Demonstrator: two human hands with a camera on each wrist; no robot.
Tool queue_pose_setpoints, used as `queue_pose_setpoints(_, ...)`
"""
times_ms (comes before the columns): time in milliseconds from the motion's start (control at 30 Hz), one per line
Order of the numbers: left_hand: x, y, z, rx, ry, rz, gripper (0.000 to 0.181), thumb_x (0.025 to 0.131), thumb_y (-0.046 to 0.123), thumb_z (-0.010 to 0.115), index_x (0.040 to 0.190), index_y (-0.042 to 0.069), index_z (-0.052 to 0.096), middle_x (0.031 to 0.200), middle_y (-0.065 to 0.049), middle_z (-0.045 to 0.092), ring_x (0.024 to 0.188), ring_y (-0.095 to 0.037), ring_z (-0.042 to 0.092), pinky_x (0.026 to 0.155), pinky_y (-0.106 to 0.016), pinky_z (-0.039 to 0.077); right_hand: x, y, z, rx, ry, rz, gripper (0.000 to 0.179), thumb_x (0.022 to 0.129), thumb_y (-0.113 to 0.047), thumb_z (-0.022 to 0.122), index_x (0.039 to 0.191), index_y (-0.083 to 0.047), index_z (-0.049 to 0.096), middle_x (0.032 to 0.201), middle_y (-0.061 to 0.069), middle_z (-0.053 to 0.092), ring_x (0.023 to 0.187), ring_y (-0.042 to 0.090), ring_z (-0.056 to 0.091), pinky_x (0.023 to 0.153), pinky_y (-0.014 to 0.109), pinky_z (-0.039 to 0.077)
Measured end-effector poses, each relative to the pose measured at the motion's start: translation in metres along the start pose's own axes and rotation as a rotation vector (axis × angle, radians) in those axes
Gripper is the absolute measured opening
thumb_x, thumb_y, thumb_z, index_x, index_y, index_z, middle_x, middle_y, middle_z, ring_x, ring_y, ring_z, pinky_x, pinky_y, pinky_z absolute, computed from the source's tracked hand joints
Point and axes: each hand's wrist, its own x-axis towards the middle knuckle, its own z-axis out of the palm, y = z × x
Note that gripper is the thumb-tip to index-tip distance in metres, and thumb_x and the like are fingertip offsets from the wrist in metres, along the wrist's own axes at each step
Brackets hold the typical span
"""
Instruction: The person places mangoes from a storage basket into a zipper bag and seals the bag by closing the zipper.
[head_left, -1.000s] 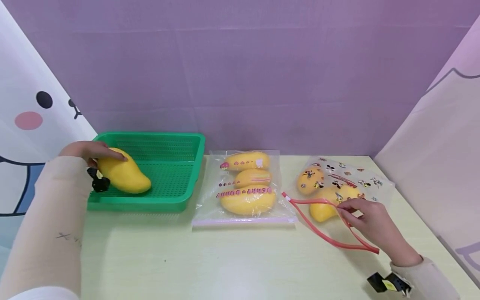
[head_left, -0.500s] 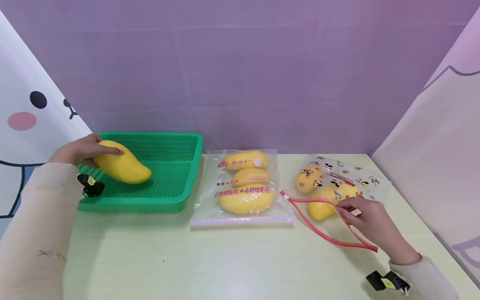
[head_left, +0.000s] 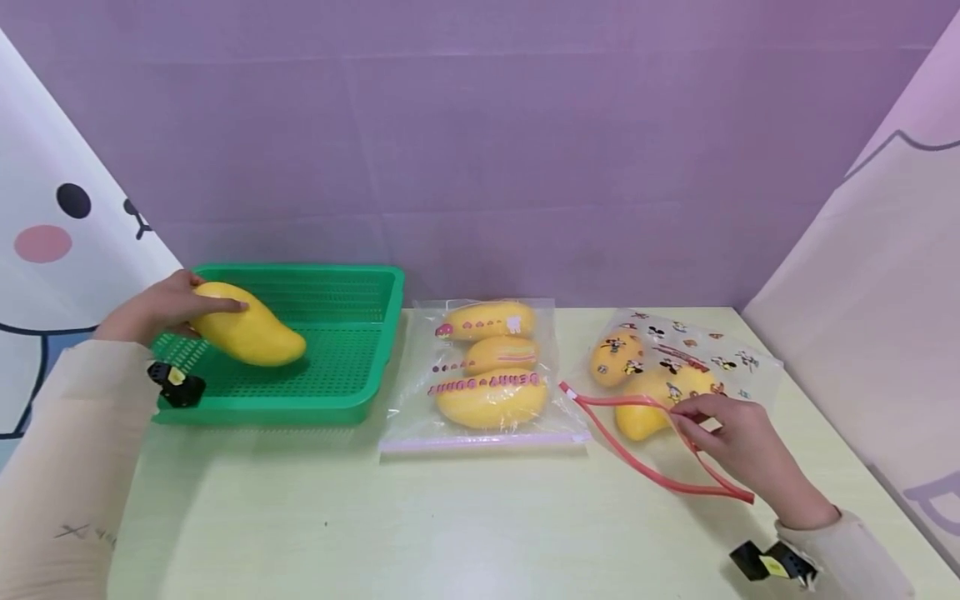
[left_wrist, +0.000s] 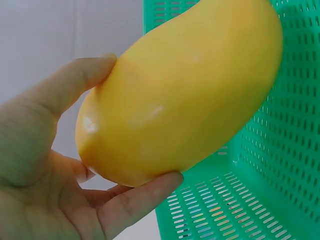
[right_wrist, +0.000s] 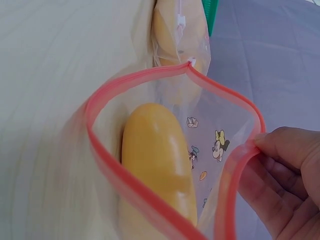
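Note:
My left hand grips a large yellow mango by its left end, over the green basket. The left wrist view shows thumb and fingers round the end of the mango. On the right side of the table, my right hand pinches the red zip edge of a clear cartoon-printed zip bag. Its mouth gapes. Inside lie a rounder mango and a longer one; the right wrist view looks in past the red rim onto a mango.
Between basket and printed bag lies a second zip bag with a lilac zip, holding three mangoes. A purple cloth hangs behind the table, and a pale printed panel stands at the right.
My left hand has lifted the mango slightly up inside the basket, mostly in the first half second. The right hand keeps its pinch on the bag's edge.

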Motion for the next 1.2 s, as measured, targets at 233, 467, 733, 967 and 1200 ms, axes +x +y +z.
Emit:
queue_pose_setpoints(233, -0.002, 0.002, 0.000, -0.023, 0.022, 0.015, 0.096, 0.090, 0.052, 0.054, 0.133, -0.019, 0.006, 0.124, -0.037, 0.025, 0.104, -0.043, 0.042, 0.073, -0.039, 0.054, -0.002, 0.000, 0.001, -0.003, 0.003, 0.007, 0.020, 0.070, 0.004, 0.078, 0.084, -0.009, 0.071, 0.078, -0.002, 0.066, 0.060, -0.004, 0.054, 0.049, 0.010, 0.046)
queue_pose_setpoints(467, -0.003, 0.002, -0.001, -0.010, 0.088, 0.043, 0.090, 0.090, 0.050, 0.056, 0.129, -0.018, 0.012, 0.120, -0.035, 0.031, 0.096, -0.039, 0.046, 0.065, -0.035, 0.053, -0.002, 0.000, 0.001, -0.010, 0.009, -0.004, 0.021, 0.069, 0.004, 0.078, 0.083, -0.009, 0.071, 0.078, -0.001, 0.066, 0.061, -0.004, 0.053, 0.049, 0.010, 0.046)
queue_pose_setpoints(733, -0.003, 0.009, 0.000, -0.015, 0.117, 0.057, 0.100, 0.087, 0.055, 0.057, 0.135, -0.018, 0.008, 0.124, -0.036, 0.030, 0.102, -0.043, 0.043, 0.067, -0.038, 0.054, -0.003, 0.000, 0.002, -0.001, 0.012, -0.004, 0.020, 0.069, 0.004, 0.078, 0.083, -0.008, 0.071, 0.078, -0.001, 0.066, 0.060, -0.004, 0.052, 0.049, 0.011, 0.046)
queue_pose_setpoints(967, -0.009, 0.022, 0.004, -0.001, 0.145, 0.076, 0.104, 0.084, 0.059, 0.058, 0.137, -0.016, 0.009, 0.127, -0.036, 0.030, 0.105, -0.044, 0.044, 0.070, -0.040, 0.054, -0.004, -0.001, 0.003, 0.001, 0.002, 0.019, 0.019, 0.071, 0.003, 0.078, 0.083, -0.009, 0.071, 0.078, -0.002, 0.066, 0.060, -0.004, 0.052, 0.049, 0.013, 0.047)
queue_pose_setpoints(1200, -0.014, 0.039, 0.008, -0.001, 0.170, 0.102, 0.100, 0.084, 0.059, 0.059, 0.136, -0.013, 0.013, 0.125, -0.033, 0.033, 0.100, -0.039, 0.046, 0.069, -0.036, 0.053, -0.003, -0.001, 0.002, 0.015, 0.000, 0.015, 0.018, 0.071, 0.004, 0.077, 0.084, -0.008, 0.071, 0.077, -0.002, 0.066, 0.059, -0.004, 0.052, 0.048, 0.013, 0.047)
